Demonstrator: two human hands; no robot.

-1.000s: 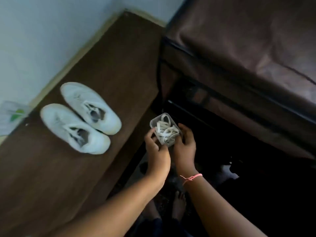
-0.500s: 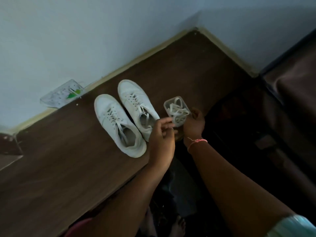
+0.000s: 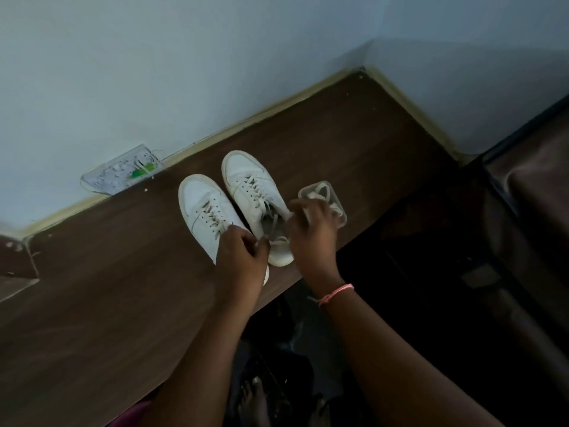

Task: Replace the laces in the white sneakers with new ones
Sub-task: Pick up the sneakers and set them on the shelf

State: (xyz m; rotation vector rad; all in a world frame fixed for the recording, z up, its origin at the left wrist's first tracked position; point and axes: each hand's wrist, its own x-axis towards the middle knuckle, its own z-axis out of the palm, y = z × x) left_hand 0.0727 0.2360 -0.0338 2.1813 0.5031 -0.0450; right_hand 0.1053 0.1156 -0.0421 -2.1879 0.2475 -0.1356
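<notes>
The left hand (image 3: 241, 257) curls over the heel of the left sneaker (image 3: 209, 215), seemingly pinching a lace end. The right hand (image 3: 311, 232), blurred, fingers spread, hovers over the right sneaker (image 3: 252, 192). Just beyond it sits a tub (image 3: 331, 195) of laces (image 3: 320, 192) on the table (image 3: 92, 288).

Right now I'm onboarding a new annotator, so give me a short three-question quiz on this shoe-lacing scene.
1. True or false: both white sneakers still have laces threaded in them.
2. Where does the clear container of laces sit? A) on the floor B) on the brown surface right of the sneakers C) inside a sneaker
3. Fill in: the right hand has a ____ band at its wrist.

Key: 1 true; 2 B; 3 pink
</notes>
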